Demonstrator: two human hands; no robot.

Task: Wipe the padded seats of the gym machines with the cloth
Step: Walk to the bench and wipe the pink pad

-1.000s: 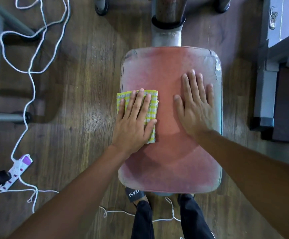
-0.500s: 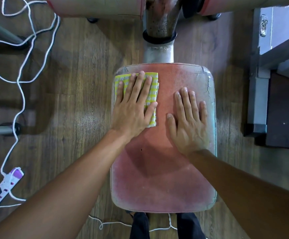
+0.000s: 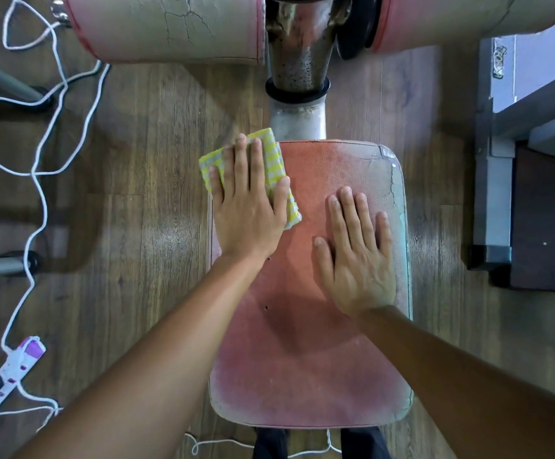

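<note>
- Where the head view looks straight down, a worn red padded seat [image 3: 309,326] is seen on a metal post [image 3: 297,71] above a wooden floor [image 3: 157,226].
- A yellow-and-grey checked cloth [image 3: 271,154] is pressed onto the seat's far left corner by the left hand [image 3: 248,207]; the fingers are laid flat and spread on top of it, not curled round it.
- One corner of the cloth is seen hanging past the seat's left edge.
- The right hand [image 3: 357,256] is laid flat and open on the seat's right side, nothing being held.
- Two cracked roller pads [image 3: 170,28] are seen beyond the post.
- A white cord [image 3: 41,180] and power strip [image 3: 18,369] are seen on the floor at left.
</note>
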